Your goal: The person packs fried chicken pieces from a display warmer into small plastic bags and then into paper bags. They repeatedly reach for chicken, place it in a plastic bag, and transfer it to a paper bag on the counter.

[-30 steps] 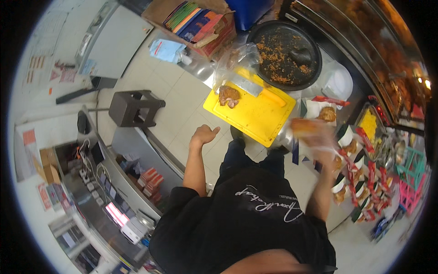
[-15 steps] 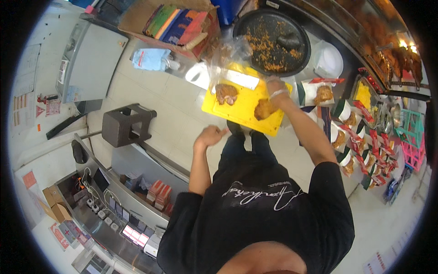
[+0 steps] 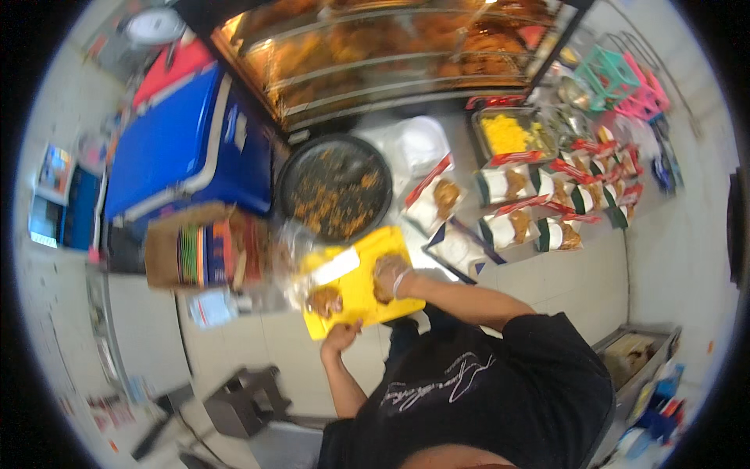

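A yellow cutting board (image 3: pixel 363 309) lies at the counter's near edge. My right hand (image 3: pixel 393 275), in a clear plastic glove, is closed over a browned piece of chicken (image 3: pixel 382 291) on the board's right half; the hand partly covers it. At the board's left side rests another piece of chicken (image 3: pixel 324 302), apart from both hands. My left hand (image 3: pixel 341 336) is at the near edge, one finger stretched toward the board and nothing visible in it. Across the far part of the board lies a flat, pale rectangular thing (image 3: pixel 336 266).
Beyond the board stands a round black pan (image 3: pixel 336 184) with orange crumbs. Left are a cardboard box (image 3: pixel 168 254) and a blue cooler (image 3: pixel 168 152). Several packed food portions (image 3: pixel 504 227) and a tray of yellow food (image 3: pixel 508 133) stand right. A lit display cabinet (image 3: pixel 391 66) rises behind.
My view has turned toward the counter and cabinet. My right hand has drawn back from the board's far edge onto the right chicken piece. My left hand is closer to the near edge.
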{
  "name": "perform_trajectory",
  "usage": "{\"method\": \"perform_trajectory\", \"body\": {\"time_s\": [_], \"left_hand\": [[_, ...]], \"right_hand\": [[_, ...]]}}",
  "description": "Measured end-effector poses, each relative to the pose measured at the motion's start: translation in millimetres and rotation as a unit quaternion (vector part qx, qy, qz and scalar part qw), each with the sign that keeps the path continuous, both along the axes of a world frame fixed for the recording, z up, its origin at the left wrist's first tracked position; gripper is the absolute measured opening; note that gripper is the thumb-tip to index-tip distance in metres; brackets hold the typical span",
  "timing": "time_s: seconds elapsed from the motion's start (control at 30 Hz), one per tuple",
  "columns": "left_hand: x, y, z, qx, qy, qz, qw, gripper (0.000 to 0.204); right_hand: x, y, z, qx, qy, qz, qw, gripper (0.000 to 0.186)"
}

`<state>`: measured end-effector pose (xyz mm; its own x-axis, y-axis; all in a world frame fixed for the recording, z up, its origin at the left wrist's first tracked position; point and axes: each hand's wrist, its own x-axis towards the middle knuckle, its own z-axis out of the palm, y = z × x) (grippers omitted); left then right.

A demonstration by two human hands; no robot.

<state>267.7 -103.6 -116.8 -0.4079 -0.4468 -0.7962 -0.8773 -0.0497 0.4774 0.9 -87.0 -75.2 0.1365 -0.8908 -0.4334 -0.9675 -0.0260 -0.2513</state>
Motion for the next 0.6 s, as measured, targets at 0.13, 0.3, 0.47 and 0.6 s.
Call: {"method": "perform_trajectory", "body": {"time_s": [0.13,0.3,0.47,0.6], "left_hand": [[-42,-2,23,0.117,-0.048,0.009,0.992,0.053],[-4,47,-21,0.202,-0.131,0.061,0.969,0.066],[-9,156,-11,0.207,-0.225,0.192,0.933,0.059],[-63,200,0,0.165,-0.175,0.219,0.946,0.055]], "right_hand": [[-37,26,-14,-0.056,-0.173,-0.086,0.98,0.046],[-199,31,134,-0.183,-0.496,-0.242,0.814,0.032],[-428,-33,265,-0.478,-0.325,-0.383,0.721,0.028],[-563,-121,294,-0.326,0.075,-0.378,0.863,0.031]]}}
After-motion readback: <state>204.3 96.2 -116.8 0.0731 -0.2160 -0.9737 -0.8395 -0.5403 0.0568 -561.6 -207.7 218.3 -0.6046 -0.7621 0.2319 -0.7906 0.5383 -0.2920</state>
